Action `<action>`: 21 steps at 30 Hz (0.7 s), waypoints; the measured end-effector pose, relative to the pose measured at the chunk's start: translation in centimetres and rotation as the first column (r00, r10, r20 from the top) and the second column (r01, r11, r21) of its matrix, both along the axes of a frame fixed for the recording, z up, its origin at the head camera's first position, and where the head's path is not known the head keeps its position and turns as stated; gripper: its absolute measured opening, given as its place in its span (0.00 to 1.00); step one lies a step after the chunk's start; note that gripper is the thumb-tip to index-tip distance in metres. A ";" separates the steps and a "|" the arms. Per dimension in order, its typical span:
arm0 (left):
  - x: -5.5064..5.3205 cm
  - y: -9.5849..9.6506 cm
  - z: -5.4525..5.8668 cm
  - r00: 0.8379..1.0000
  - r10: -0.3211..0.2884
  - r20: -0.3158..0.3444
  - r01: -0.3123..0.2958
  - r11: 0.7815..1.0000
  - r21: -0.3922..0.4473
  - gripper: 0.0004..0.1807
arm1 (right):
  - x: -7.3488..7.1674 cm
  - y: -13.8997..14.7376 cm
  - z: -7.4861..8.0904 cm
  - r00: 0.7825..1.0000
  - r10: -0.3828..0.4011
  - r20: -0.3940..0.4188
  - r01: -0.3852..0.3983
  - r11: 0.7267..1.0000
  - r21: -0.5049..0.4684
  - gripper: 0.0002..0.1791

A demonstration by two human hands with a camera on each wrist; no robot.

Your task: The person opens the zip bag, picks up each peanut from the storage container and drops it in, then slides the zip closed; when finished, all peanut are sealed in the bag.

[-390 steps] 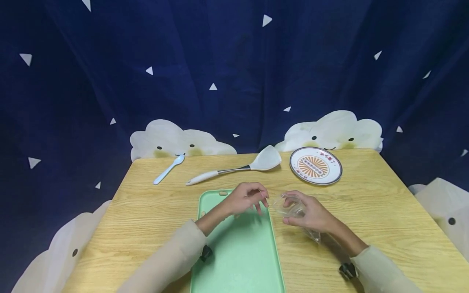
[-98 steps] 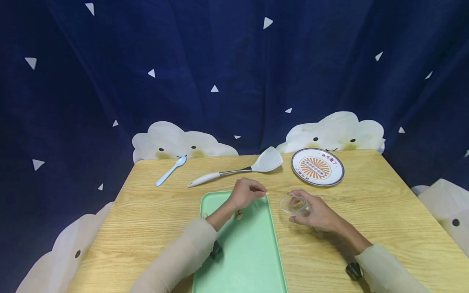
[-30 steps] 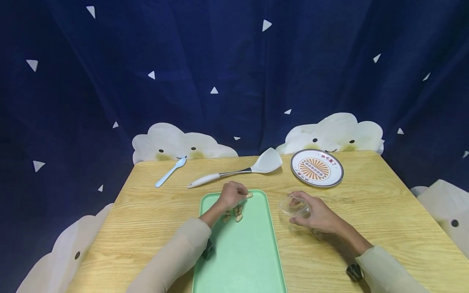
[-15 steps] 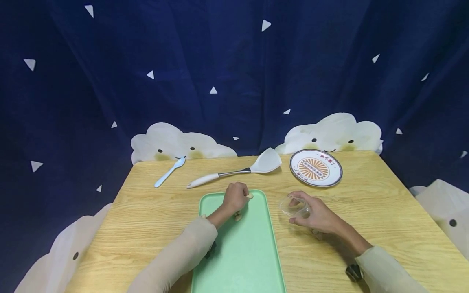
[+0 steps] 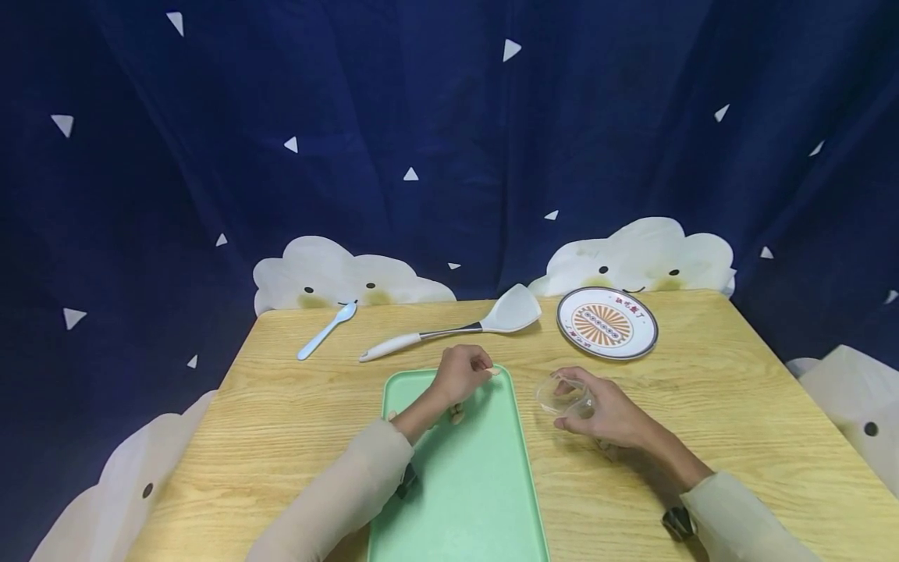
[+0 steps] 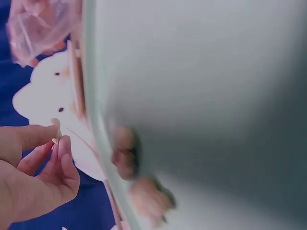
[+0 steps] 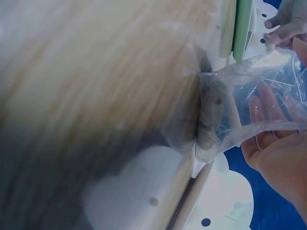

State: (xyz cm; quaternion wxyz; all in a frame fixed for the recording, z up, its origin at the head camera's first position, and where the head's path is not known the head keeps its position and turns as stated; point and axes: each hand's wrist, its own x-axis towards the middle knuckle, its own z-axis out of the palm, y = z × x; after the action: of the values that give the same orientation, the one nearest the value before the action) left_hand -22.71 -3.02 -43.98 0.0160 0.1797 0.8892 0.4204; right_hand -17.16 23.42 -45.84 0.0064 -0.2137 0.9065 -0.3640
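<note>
My left hand (image 5: 460,375) is above the far end of the green tray (image 5: 470,484), pinching an unshelled peanut (image 6: 56,125) between thumb and fingertips. Several more peanuts (image 5: 456,414) lie on the tray beneath that hand, partly hidden by the wrist; they look blurred in the left wrist view. Right of the tray, my right hand (image 5: 607,410) holds a clear plastic bag (image 7: 268,96) with its mouth spread toward the left hand. Inside the bag's bottom, several peanuts (image 7: 213,108) show through the plastic.
Behind the tray lies a white-handled spatula (image 5: 456,328), with a light blue spoon (image 5: 326,332) to its left. A round patterned plate (image 5: 607,322) sits at the back right of the wooden table (image 5: 281,437). A dark blue curtain (image 5: 449,117) hangs behind.
Over the last second my left hand has moved right with the peanut, toward the tray's far right corner. My right hand holds the bag in about the same place.
</note>
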 end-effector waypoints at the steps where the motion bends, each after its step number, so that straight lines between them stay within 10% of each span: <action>1: 0.2 0.1 0.3 1.000 -0.007 -0.002 0.007 1.000 0.016 0.02 | 0.0 0.0 0.0 1.000 0.000 0.001 0.000 1.000 -0.003 0.38; 21: 3.6 4.0 2.4 0.984 -0.180 0.001 0.176 0.962 0.207 0.03 | 0.1 -0.3 0.2 1.000 -0.004 0.024 0.004 1.000 -0.014 0.36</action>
State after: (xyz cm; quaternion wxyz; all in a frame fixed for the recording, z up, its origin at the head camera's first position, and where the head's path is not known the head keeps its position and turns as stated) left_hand -19.12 1.02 -41.63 0.0438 0.2552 0.8209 0.5089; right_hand -17.07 23.12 -45.67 0.0149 -0.2074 0.9042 -0.3730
